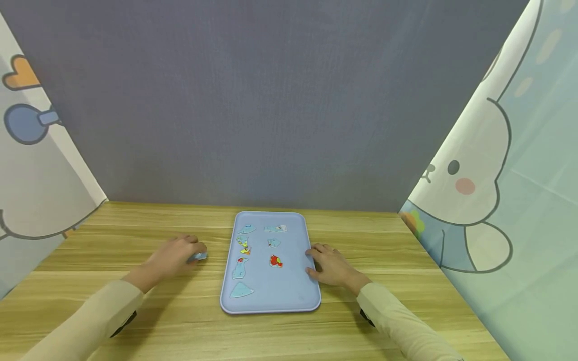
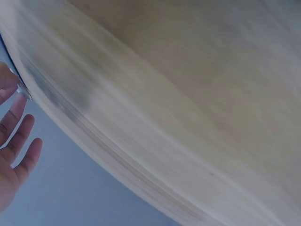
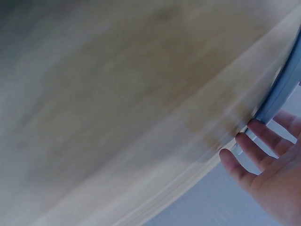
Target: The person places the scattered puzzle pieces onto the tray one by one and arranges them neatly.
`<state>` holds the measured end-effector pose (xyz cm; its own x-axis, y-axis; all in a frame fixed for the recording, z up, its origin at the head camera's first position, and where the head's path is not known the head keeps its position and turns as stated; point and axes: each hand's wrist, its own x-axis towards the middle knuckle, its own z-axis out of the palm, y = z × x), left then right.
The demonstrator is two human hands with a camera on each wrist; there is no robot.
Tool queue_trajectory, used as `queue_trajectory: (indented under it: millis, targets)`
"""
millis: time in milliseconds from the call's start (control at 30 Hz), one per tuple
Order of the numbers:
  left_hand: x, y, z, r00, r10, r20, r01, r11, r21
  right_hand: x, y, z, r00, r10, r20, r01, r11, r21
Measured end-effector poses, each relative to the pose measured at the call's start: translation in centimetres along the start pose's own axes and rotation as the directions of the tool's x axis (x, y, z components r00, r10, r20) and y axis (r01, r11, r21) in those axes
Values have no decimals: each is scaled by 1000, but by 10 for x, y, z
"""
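My left hand is over the table left of the tray and pinches a light-blue puzzle piece. In the left wrist view the piece shows between thumb and index finger, with the other fingers spread. My right hand touches the right rim of the pale-blue tray, its fingers fairly straight at the edge in the right wrist view. On the tray lie several flat, irregular pieces, among them a red one, a light-blue triangle and a tall piece with a red flower.
The wooden table extends around the tray. Behind it stands a grey panel. Cartoon-printed cloths hang at the left and right sides, the right one with a white animal figure.
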<state>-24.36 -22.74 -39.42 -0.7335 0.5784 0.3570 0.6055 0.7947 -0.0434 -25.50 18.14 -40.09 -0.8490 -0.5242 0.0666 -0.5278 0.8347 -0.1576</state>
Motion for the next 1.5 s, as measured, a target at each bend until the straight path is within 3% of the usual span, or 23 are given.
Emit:
queue_trajectory:
  millis: [767,1000,1300,1500]
  targets:
    - [21,48,1,991,129,-29,-130,991,-24,0,0,1,1000,5,6,-4,1000,-2]
    - [28,63,3,990,138,-20,-139,989,-47,1,1,1,1000,-4,-2,4,1000,-2]
    - [37,81,8,975,214,-58,-216,976,-23,0,0,0,1000,-2,0,2,1000,-3]
    - [43,93,9,973,228,-35,-229,973,-38,0,0,0,1000,0,-1,0,1000,-3]
